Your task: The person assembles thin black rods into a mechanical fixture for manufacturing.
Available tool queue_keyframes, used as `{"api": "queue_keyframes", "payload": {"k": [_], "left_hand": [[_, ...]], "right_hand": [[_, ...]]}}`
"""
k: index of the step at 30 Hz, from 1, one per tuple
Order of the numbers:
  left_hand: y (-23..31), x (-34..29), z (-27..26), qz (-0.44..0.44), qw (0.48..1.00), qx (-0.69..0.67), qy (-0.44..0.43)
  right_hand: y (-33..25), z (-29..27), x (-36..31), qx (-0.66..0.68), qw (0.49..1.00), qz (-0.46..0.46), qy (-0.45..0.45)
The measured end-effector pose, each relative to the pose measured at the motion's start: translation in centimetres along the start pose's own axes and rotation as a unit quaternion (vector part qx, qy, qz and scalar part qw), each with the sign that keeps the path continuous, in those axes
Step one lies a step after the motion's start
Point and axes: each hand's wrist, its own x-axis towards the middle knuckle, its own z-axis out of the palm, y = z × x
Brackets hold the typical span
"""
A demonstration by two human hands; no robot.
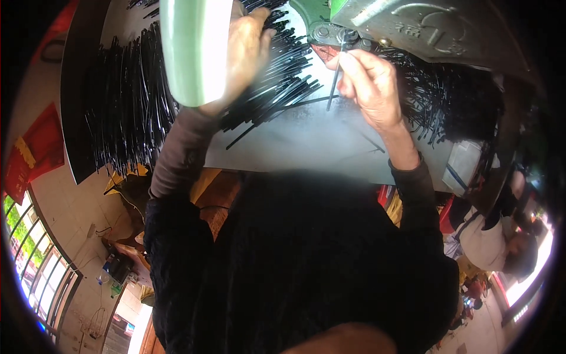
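Note:
My right hand (372, 85) pinches a thin dark rod (333, 88) between thumb and fingers. The rod stands nearly upright in the picture, its upper end near the round metal parts (345, 36) of a green machine. My left hand (246, 47) is over a pile of slim black rods (289, 74); a pale green lamp shade hides part of it, and its bent fingers are blurred. Whether it grips a rod cannot be made out. One loose black rod (244, 135) sticks out from the pile toward me.
The lamp shade (197, 50) hangs above my left wrist. More black rods (127, 106) lie to the left on the metal tabletop (283, 150). Behind my right hand, a tangled dark heap (421, 97) lies beneath the machine's metal housing (436, 26). Another person (486, 242) is at the far right.

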Motion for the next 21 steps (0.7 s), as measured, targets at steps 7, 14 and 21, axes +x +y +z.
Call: {"api": "queue_keyframes", "payload": {"k": [7,14,21], "left_hand": [[-1.3,-0.1,0.7,-0.069,0.99,-0.11,-0.062],[0.4,0.6,1.1,0.009,0.969,-0.243,0.043],[3.7,-0.1,0.8,0.074,0.983,-0.167,0.016]], "right_hand": [[1.4,-0.5,-0.6,0.092,0.995,-0.011,0.041],[2.0,-1.5,-1.3,0.077,0.996,-0.028,0.036],[2.3,-3.0,-3.6,0.016,0.987,-0.133,0.093]]}}
